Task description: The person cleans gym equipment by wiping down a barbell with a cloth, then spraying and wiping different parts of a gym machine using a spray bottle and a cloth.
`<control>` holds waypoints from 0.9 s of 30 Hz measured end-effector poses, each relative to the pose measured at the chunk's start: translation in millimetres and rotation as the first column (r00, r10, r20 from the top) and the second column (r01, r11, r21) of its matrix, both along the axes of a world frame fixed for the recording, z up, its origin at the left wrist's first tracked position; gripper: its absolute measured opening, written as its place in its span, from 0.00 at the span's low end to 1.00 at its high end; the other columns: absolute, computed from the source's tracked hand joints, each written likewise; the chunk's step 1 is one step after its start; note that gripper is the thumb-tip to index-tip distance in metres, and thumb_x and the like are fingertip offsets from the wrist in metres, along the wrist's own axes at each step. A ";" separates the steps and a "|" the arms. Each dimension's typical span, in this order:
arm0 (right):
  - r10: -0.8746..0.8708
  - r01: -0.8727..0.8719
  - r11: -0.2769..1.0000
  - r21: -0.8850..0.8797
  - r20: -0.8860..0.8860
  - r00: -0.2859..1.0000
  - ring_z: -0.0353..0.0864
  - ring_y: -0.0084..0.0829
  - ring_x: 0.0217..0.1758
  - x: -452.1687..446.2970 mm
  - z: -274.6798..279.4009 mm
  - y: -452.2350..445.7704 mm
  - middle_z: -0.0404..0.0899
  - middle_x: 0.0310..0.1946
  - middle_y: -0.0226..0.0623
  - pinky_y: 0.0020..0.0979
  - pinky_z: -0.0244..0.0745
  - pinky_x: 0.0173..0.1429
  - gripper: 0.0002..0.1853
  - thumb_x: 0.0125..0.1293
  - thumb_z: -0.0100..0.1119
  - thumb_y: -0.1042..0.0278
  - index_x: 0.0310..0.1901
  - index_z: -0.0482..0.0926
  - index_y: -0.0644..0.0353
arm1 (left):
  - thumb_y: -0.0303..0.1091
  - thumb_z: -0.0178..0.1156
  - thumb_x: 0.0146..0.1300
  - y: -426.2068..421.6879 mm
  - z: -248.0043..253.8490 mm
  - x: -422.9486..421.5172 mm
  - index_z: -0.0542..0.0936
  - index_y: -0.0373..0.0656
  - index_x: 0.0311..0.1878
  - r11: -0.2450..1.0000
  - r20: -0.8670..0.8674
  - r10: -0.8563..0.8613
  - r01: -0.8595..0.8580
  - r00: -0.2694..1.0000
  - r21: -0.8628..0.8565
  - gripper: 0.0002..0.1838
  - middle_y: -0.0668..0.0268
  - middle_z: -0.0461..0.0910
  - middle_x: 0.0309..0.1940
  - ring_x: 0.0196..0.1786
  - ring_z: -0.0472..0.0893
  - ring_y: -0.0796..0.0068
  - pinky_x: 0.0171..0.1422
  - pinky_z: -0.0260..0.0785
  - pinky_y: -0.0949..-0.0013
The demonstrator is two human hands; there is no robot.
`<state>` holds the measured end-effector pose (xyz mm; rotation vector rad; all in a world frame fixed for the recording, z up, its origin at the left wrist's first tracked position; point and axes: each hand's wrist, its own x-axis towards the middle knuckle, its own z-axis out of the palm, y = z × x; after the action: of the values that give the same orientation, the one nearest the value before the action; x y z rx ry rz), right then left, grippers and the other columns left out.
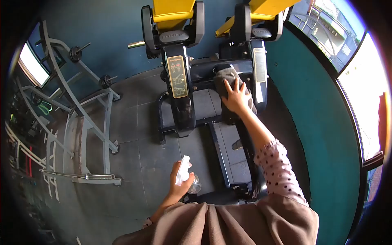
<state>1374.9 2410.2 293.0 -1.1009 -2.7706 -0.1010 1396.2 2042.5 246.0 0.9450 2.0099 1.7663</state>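
Right hand (238,99) spread on a cloth (224,77), left hand (178,188) round a spray bottle (183,172)

The dark grey cloth lies over the black pad (229,117) of a fitness machine (181,114), covering its far end and reaching toward its right-hand edge. The right hand rests on top of it, palm down. Its grip is apart: the fingers fan out across the cloth toward the pad's far edge. The near part of the pad shows below the cloth.

The left hand's grip is clamped on the spray bottle, just below its white head. The clear body shows beyond the thumb. The bottle is held above the dark tiled floor (153,157), near the person's front and well apart from the cloth.

Two black uprights of the machine stand beyond the hands, topped with yellow parts (173,12). A gold-edged instruction plate (177,76) is fixed to the left upright, a pale label (259,65) to the right one. Along the left side stands a grey rack (85,110) carrying small dark weight plates (75,54). A teal wall (326,134) with windows (361,94) runs along the right. The person wears a brown garment (196,228) and dotted sleeves (279,169).
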 end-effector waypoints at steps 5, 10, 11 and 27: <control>-0.040 0.049 0.996 -0.071 0.120 0.992 0.40 0.60 0.78 -85.3 9.2 54.9 0.37 0.79 0.43 0.76 0.53 0.63 0.43 0.61 0.57 0.40 0.75 0.47 0.26 | 0.25 0.62 0.50 -9.3 7.5 -8.5 0.76 0.39 0.46 0.999 -0.031 -0.039 0.038 0.999 -0.030 0.17 0.59 0.75 0.42 0.45 0.75 0.63 0.51 0.67 0.64; -0.005 0.021 0.987 -0.157 0.099 0.995 0.38 0.55 0.80 -79.0 9.0 64.8 0.36 0.79 0.38 0.73 0.56 0.64 0.50 0.52 0.65 0.36 0.74 0.46 0.20 | 0.25 0.62 0.50 -20.7 8.7 -3.4 0.76 0.39 0.45 1.000 -0.052 0.000 -0.001 0.999 -0.021 0.17 0.59 0.75 0.42 0.45 0.75 0.61 0.52 0.67 0.64; -0.002 0.019 0.986 -0.167 0.102 0.995 0.37 0.54 0.80 -71.4 12.9 60.2 0.36 0.79 0.37 0.73 0.57 0.64 0.50 0.51 0.66 0.37 0.74 0.47 0.19 | 0.24 0.62 0.50 -21.1 10.9 -2.5 0.76 0.39 0.45 1.000 -0.054 0.009 -0.010 0.998 -0.019 0.17 0.58 0.76 0.42 0.45 0.75 0.61 0.52 0.67 0.64; -0.002 -0.019 0.996 -0.089 -0.224 0.975 0.50 0.53 0.76 250.9 16.2 -169.4 0.52 0.74 0.47 0.65 0.58 0.63 0.49 0.42 0.72 0.56 0.70 0.62 0.31 | 0.19 0.62 0.50 26.2 33.6 63.9 0.74 0.36 0.53 0.952 -0.212 -0.306 0.297 0.928 -0.072 0.23 0.64 0.74 0.50 0.46 0.73 0.78 0.50 0.68 0.74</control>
<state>1625.8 2240.7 309.2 -1.0496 -2.5998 0.1434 1460.1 2068.7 279.6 1.4084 1.8889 1.5065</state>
